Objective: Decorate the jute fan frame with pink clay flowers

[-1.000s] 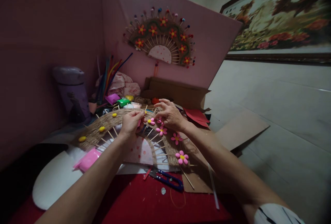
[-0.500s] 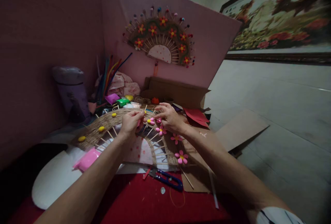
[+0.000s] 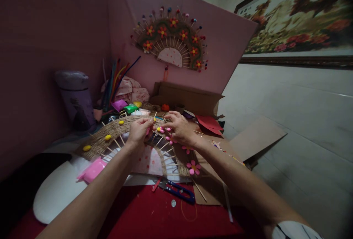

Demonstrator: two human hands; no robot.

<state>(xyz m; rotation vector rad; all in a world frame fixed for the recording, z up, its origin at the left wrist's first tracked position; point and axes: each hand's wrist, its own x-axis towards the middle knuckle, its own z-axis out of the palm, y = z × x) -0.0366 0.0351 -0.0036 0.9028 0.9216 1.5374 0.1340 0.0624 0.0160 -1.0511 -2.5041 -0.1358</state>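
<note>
A half-round fan of twine-wound sticks lies before me, with yellow clay dots along its left side. Pink clay flowers with yellow centres run down its right side. My left hand is closed over the fan's upper middle, and a lump of pink clay shows at its fingers. My right hand has its fingers apart, over a pink flower with few petals; a fingertip appears to touch a petal, though the exact contact is hidden.
Blue-handled thread snips lie on the red cloth in front. A pink clay packet is left of the fan. Behind stand a purple bottle and clay packets. A finished fan hangs on the pink panel.
My right hand has shifted slightly down, covering more of the nearby flowers, its fingers still spread. My left hand stays nearly in place.
</note>
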